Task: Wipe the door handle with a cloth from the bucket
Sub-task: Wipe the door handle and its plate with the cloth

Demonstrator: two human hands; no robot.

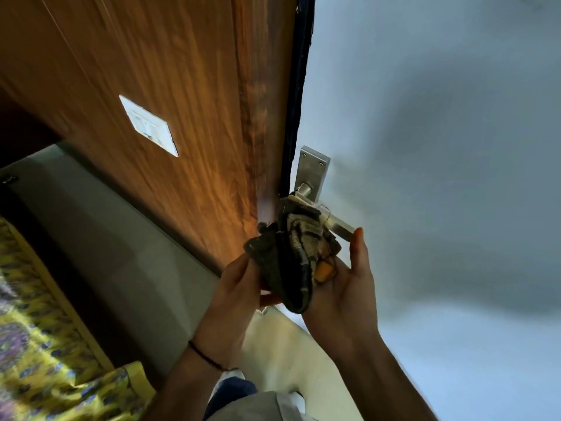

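A dark, worn cloth (291,256) with orange patches is bunched against the steel lever of the door handle (343,227), whose backplate (311,173) is screwed to the pale grey door (425,147). My left hand (233,287) pinches the cloth's lower left edge. My right hand (349,284) cups the cloth from below, one fingertip touching the lever's free end. The cloth hides the middle of the lever. No bucket is in view.
A brown wood-grain panel (182,101) with a white switch plate (148,126) stands left of the door's dark edge (296,101). Yellow patterned fabric (45,344) lies at the lower left. Pale floor (282,354) shows below my arms.
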